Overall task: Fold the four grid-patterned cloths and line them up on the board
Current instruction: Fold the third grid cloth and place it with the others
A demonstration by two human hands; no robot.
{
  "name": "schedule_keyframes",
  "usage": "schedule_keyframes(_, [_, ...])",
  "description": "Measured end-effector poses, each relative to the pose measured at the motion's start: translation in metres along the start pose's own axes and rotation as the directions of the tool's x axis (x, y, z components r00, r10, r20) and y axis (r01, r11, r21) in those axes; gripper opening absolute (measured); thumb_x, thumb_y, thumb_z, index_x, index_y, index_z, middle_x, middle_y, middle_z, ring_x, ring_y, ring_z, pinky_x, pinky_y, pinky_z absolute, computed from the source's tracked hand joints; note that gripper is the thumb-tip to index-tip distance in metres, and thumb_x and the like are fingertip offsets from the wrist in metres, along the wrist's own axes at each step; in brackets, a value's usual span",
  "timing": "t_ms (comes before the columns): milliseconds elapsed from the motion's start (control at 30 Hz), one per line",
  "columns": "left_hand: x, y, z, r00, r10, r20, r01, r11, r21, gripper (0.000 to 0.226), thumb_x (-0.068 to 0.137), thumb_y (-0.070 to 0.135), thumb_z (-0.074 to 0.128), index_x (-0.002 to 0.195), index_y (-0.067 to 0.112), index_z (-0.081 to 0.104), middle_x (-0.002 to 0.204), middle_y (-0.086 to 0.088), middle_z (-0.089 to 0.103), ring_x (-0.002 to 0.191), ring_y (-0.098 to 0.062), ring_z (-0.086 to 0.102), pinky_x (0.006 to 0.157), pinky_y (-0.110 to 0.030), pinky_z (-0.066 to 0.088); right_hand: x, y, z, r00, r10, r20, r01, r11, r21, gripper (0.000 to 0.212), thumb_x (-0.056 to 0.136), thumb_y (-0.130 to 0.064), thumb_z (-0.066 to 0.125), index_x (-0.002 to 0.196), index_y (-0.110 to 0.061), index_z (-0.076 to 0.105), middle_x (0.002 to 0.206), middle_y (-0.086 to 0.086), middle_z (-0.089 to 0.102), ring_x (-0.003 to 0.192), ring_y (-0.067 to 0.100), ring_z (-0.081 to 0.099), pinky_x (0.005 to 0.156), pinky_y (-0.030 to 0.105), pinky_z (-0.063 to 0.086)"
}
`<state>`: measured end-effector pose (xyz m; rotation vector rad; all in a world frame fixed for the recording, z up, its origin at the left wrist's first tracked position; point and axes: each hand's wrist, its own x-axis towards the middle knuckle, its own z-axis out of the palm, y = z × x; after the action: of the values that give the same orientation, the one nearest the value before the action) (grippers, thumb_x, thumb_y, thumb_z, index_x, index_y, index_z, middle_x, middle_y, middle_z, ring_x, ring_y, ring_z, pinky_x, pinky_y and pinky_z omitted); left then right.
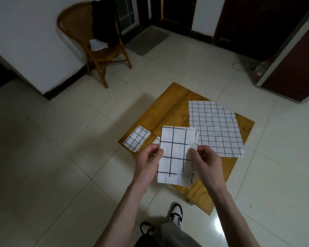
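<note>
Both hands pinch a partly folded white black-gridded cloth (pixel 175 154): left hand (pixel 148 161) on its left edge, right hand (pixel 205 161) on its right, raised above the wooden board (pixel 169 107).

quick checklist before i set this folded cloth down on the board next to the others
1. Both hands hold the cloth: ok. Left hand and right hand each have a grip on a side of the held cloth.
2. Fold is neat: not ok, layers at its right edge sit offset.
3. First folded cloth on the board: ok, at the left corner.
4. Second folded cloth in line: cannot tell, mostly hidden behind the held one.
5. Room for the next spot: cannot tell, the held cloth covers it.
6. All four folded: not ok, the flat cloth lies unfolded.
</note>
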<state>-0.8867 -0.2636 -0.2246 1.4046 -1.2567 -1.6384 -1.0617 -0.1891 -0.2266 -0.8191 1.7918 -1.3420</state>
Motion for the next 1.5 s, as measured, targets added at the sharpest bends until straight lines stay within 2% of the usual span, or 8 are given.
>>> schedule_keyframes(133, [0.009,-0.006,0.016,0.998,-0.054,0.044,0.052,0.997,0.055,0.012,0.102,0.017,0.063,0.11,0.021,0.072,0.107,0.006,0.076,0.102,-0.012,0.072,0.083,-0.023,0.057,0.008,0.011,-0.014,0.997,0.012,-0.071,-0.012,1.0,0.001,0.01,0.099,-0.033,0.067,0.098,-0.024,0.07,0.09,-0.005,0.073,0.081,0.011,0.068,0.063,0.021,0.055])
schedule_keyframes(333, [0.026,-0.013,0.04,0.998,-0.055,0.004,0.054,0.991,0.126,0.019,0.1,0.013,0.066,0.1,0.032,0.071,0.104,0.011,0.073,0.101,-0.003,0.068,0.08,-0.012,0.053,0.015,0.038,-0.025,0.994,0.032,-0.104,-0.037,0.998,-0.051,0.008,0.099,-0.033,0.065,0.098,-0.025,0.068,0.087,-0.004,0.071,0.078,0.009,0.066,0.067,0.027,0.054])
schedule_keyframes(700, [0.084,-0.039,0.038,0.985,-0.096,0.145,0.057,0.966,0.251,0.02,0.1,0.015,0.067,0.105,0.034,0.065,0.112,0.012,0.067,0.104,-0.001,0.063,0.077,-0.005,0.05,0.026,0.071,-0.004,0.966,0.131,-0.223,-0.159,0.98,-0.116,0.005,0.101,-0.03,0.064,0.097,-0.033,0.063,0.089,-0.01,0.07,0.084,-0.002,0.065,0.068,0.011,0.052])
schedule_keyframes(867, [0.114,-0.058,0.034,0.973,-0.103,0.206,0.034,0.949,0.313,0.017,0.098,0.014,0.068,0.11,0.027,0.068,0.11,0.013,0.068,0.097,0.006,0.062,0.074,-0.004,0.048,0.031,0.088,0.014,0.931,0.193,-0.31,-0.236,0.966,-0.108,0.001,0.101,-0.031,0.064,0.099,-0.031,0.063,0.091,-0.009,0.07,0.085,-0.005,0.064,0.067,0.008,0.049])
schedule_keyframes(1000, [0.134,-0.074,0.034,0.961,-0.121,0.248,0.031,0.941,0.338,0.018,0.097,0.013,0.069,0.108,0.026,0.068,0.109,0.011,0.068,0.101,0.0,0.063,0.074,-0.005,0.049,0.037,0.106,0.025,0.896,0.253,-0.364,-0.288,0.956,-0.046,0.007,0.1,-0.03,0.065,0.1,-0.023,0.067,0.089,-0.005,0.07,0.08,-0.001,0.064,0.064,0.01,0.049])
schedule_keyframes(1133, [0.152,-0.099,0.037,0.957,-0.138,0.256,0.035,0.929,0.368,0.016,0.097,0.013,0.07,0.109,0.024,0.069,0.11,0.009,0.069,0.098,0.002,0.063,0.075,-0.005,0.049,0.046,0.129,0.031,0.871,0.285,-0.401,-0.311,0.95,0.001,0.006,0.099,-0.026,0.067,0.099,-0.02,0.068,0.086,-0.003,0.071,0.078,0.003,0.065,0.064,0.011,0.05])
schedule_keyframes(1300, [0.173,-0.142,0.044,0.957,-0.14,0.253,0.032,0.92,0.39,0.017,0.096,0.01,0.07,0.109,0.021,0.069,0.109,0.007,0.069,0.096,0.001,0.063,0.075,-0.004,0.048,0.058,0.168,0.037,0.863,0.31,-0.399,-0.338,0.941,0.0,0.004,0.099,-0.022,0.067,0.097,-0.019,0.068,0.085,-0.001,0.07,0.072,-0.005,0.061,0.063,0.007,0.047])
schedule_keyframes(1500, [0.199,-0.194,0.049,0.965,-0.114,0.236,0.004,0.906,0.422,0.016,0.097,0.012,0.07,0.105,0.026,0.07,0.106,0.01,0.07,0.093,0.008,0.063,0.075,-0.004,0.049,0.074,0.223,0.04,0.867,0.34,-0.363,-0.381,0.923,-0.045,0.008,0.1,-0.029,0.065,0.105,-0.023,0.066,0.093,-0.009,0.072,0.085,-0.008,0.064,0.065,0.007,0.048])
